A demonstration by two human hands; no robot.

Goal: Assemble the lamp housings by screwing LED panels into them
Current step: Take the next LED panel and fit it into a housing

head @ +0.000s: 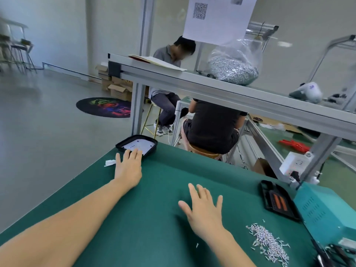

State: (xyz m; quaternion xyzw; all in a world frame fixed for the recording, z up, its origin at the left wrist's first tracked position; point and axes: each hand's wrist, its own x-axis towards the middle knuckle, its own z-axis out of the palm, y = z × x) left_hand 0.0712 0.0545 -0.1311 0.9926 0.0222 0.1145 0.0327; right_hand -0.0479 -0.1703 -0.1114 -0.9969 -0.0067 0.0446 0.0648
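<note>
Lamp housing [123, 146], black, with white LED panel [137, 146] seated inside: placed at the far left corner of the green mat [154, 189]. Left hand [128, 166]: fingers straight, laid on its near rim. Right hand [204, 209]: spread flat on the mat, nothing held. Loose screws [267, 242]: heaped near right. Second black housing [278, 202]: far right.

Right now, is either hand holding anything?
Nothing is held. The left hand lays straight fingers on the lamp housing near edge; the right hand hovers open.

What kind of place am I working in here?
Most likely a small electronics assembly workshop: a green bench mat, a loose pile of screws, a big bag of screws on the aluminium-frame shelf, and other workers seated at similar benches.
</note>
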